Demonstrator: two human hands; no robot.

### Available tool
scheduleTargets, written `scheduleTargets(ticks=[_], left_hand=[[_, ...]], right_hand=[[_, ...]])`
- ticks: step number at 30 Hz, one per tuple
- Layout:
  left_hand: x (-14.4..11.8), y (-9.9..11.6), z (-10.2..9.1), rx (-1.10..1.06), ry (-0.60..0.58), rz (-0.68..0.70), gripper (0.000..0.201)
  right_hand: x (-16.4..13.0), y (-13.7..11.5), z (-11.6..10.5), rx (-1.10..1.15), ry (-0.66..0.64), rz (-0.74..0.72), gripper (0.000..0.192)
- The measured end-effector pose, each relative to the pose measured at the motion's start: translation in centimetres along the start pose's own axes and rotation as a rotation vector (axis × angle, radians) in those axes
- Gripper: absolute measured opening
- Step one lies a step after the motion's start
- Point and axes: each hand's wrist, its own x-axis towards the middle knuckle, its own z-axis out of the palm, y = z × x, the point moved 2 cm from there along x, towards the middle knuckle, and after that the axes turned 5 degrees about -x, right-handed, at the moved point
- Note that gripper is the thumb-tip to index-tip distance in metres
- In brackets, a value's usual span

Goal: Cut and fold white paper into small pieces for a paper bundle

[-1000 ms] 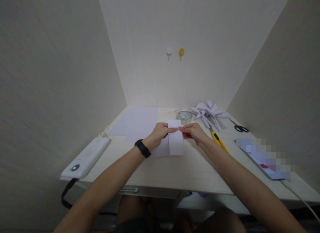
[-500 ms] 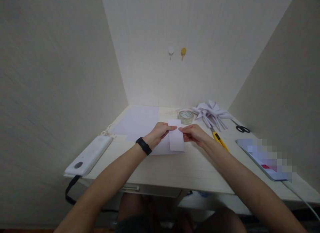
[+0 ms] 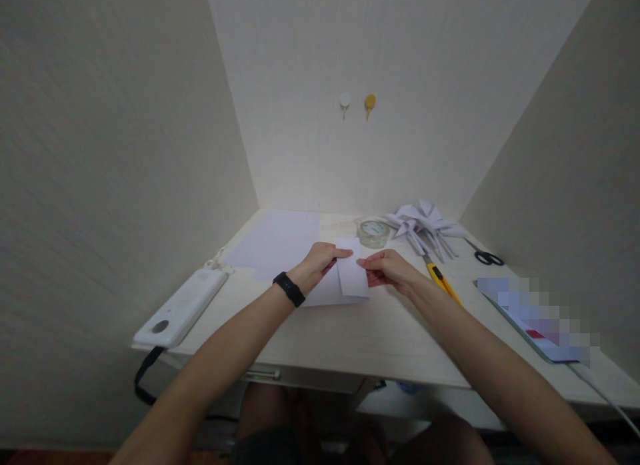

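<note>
My left hand (image 3: 316, 264) and right hand (image 3: 387, 268) pinch the top of a small paper strip (image 3: 353, 277), fingers nearly closed on its two upper corners. The strip stands over a larger sheet (image 3: 325, 293) near the middle of the desk (image 3: 370, 338). My fingertips hide the strip's top edge, so I cannot tell whether it is folded there. Toward the back edge sit a tape roll (image 3: 373, 232) and folded paper shapes (image 3: 425, 225). A yellow knife (image 3: 442, 282) lies just beside my right wrist, scissors (image 3: 485, 256) farther right. A white device (image 3: 181, 306) rests at the left edge.
</note>
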Motion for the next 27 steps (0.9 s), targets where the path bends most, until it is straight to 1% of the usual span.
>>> scheduleTargets(ticks=[8,12,14,18,24,27], left_hand=[[0.16,0.32,-0.38,-0.011,0.007,0.009,0.040],[0.53,0.12,-0.55,-0.024,-0.018,0.004,0.038],[0.63,0.08,-0.63,-0.029,-0.022,0.001,0.037],[0.72,0.03,-0.90,-0.025,-0.008,0.011,0.040],[0.78,0.07,-1.00,-0.049,0.000,0.030,0.043],[0.72,0.20,-1.02,-0.046,0.007,0.013,0.045]], right_hand=[[-0.32,-0.01,0.56,0.011,-0.019,0.024,0.017],[-0.59,-0.18,0.79,0.026,-0.014,0.003,0.020],[-0.62,-0.15,0.83,0.018,-0.040,0.000,0.020],[-0.42,0.23,0.75,-0.019,-0.086,0.016,0.024],[-0.21,0.60,0.63,-0.066,-0.080,0.030,0.023],[-0.26,0.53,0.63,-0.056,-0.058,0.018,0.022]])
